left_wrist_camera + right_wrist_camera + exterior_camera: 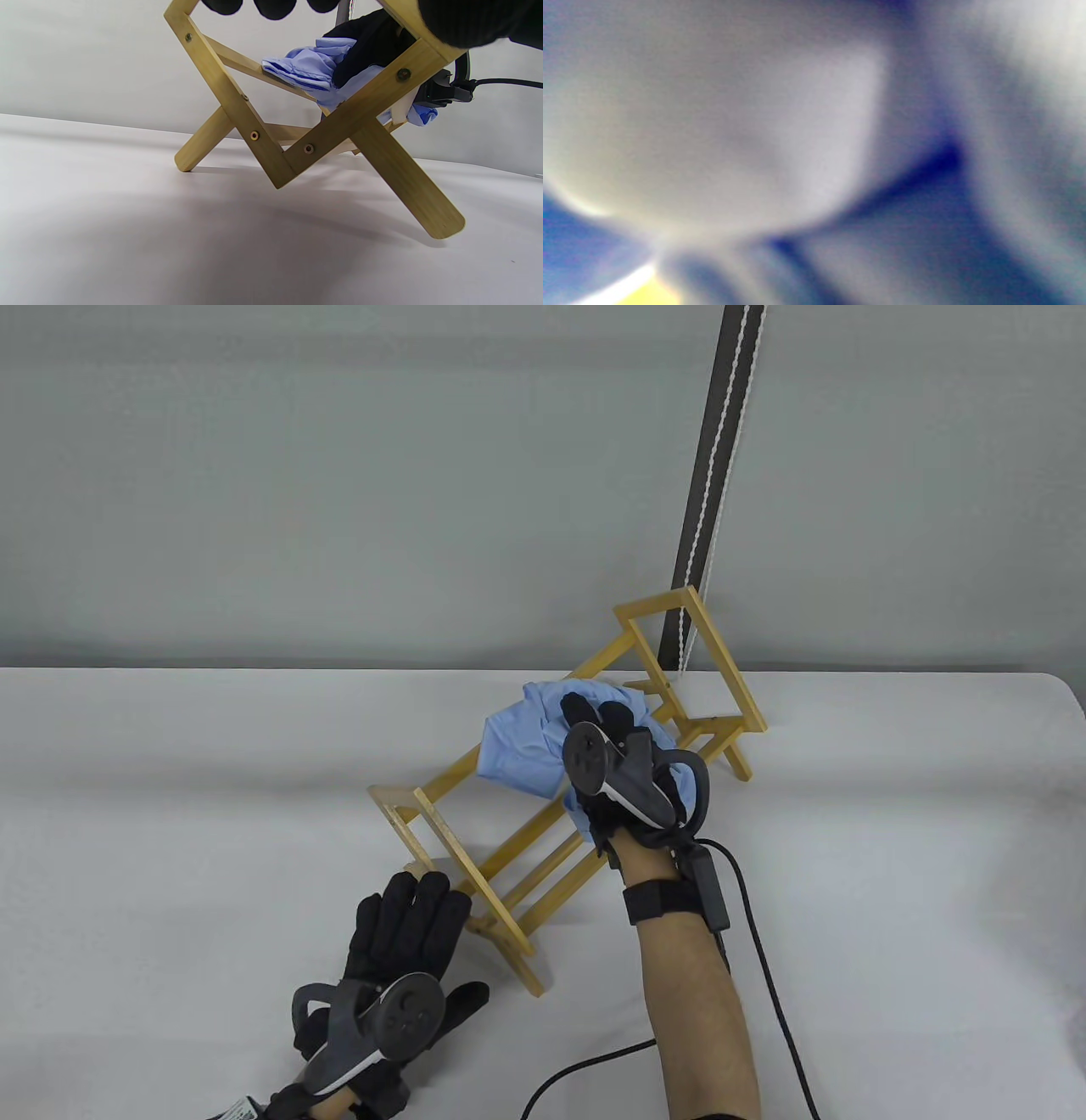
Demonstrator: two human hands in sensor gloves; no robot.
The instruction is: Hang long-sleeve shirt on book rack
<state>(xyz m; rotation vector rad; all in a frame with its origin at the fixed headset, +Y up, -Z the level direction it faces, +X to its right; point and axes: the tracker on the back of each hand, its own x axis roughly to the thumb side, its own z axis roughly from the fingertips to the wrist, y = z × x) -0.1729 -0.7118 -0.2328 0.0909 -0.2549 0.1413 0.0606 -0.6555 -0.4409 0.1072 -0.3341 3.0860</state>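
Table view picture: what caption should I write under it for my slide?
Right hand presses a bunched light-blue shirt onto the yellow wooden book rack while the left hand rests at its near end.

Shirt [519,742] lies on the rack [509,857], right hand [624,780] atop it.

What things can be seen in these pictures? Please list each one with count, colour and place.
book rack: one, yellow wood, slanted across the table's middle.
long-sleeve shirt: one, light blue, bunched on the rack's upper rails.
table: one, white, under everything.
blind cord: one, white beads on a dark strip, behind the rack.
cable: one, black, from the right wrist.
left hand: black glove, at the rack's near end.
right hand: black glove, on the shirt.
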